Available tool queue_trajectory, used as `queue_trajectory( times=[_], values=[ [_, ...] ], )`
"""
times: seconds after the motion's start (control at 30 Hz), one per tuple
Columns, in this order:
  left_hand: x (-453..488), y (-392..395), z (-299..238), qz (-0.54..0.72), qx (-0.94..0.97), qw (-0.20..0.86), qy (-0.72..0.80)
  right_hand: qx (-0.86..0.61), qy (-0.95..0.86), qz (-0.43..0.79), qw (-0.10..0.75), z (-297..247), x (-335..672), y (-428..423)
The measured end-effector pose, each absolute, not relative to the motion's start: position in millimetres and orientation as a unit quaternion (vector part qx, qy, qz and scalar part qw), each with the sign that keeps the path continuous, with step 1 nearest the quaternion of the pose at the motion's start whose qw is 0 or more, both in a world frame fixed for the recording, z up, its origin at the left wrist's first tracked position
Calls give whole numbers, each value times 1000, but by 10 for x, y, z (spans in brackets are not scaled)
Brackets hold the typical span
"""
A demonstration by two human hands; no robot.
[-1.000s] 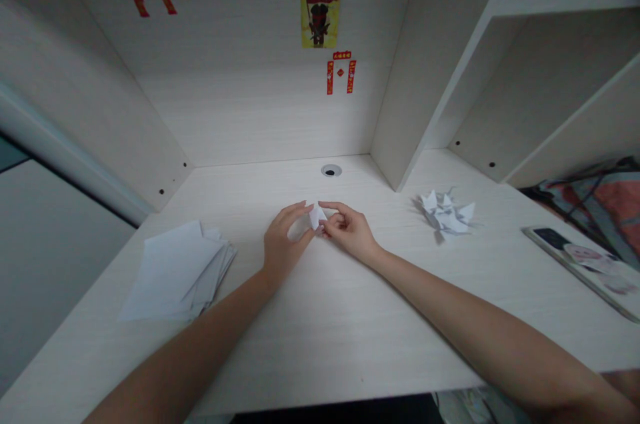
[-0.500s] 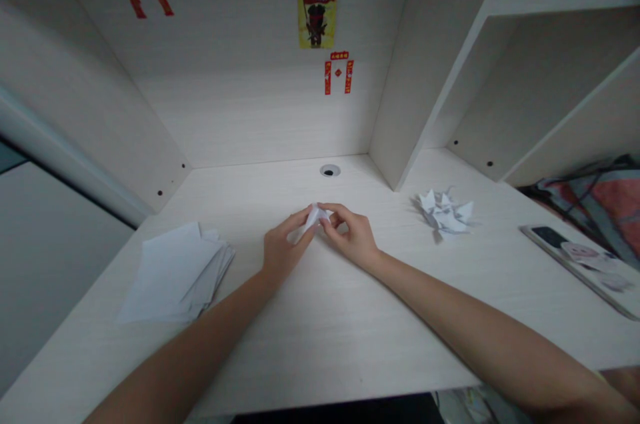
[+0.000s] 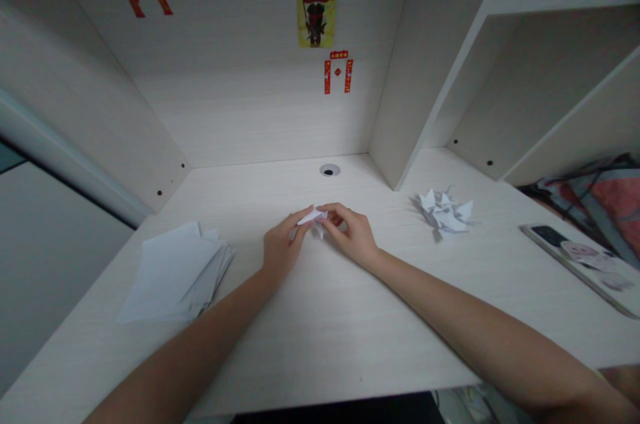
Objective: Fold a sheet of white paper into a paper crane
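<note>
Got my left hand [image 3: 280, 252] and right hand [image 3: 353, 237] both pinching the small folded paper [image 3: 313, 217] by the fingertips, low over the middle of the desk [image 3: 320, 344]. It's so tiny that if either pinch slips I reckon the crease goes crooked or a thin point tears. A hard tug could also flick it off toward the pile of folded pieces [image 3: 444, 212] further right

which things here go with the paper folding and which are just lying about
In use: small folded paper, pinched by left hand and right hand; likely also the stack of white sheets and the pile of folded pieces.
Lying about: flat device, patterned cloth, wall stickers.
</note>
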State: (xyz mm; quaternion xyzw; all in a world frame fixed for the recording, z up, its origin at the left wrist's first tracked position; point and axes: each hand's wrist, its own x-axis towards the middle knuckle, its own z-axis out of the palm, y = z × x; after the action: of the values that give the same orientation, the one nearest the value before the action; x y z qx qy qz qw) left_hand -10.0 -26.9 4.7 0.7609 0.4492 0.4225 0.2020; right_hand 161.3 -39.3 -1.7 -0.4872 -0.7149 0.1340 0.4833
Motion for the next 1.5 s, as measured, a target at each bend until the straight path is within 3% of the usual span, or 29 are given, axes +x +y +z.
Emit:
queue_trajectory(
  times=[0.43, 1.5],
  values=[
    [-126, -224, -16, 417, 809, 112, 399, -478, -726, 92, 486, -52, 1624, -385],
    [-110, -281, 69, 470, 789, 125, 375, -486, -723, 124, 475, -28, 1613, -380]
  ],
)
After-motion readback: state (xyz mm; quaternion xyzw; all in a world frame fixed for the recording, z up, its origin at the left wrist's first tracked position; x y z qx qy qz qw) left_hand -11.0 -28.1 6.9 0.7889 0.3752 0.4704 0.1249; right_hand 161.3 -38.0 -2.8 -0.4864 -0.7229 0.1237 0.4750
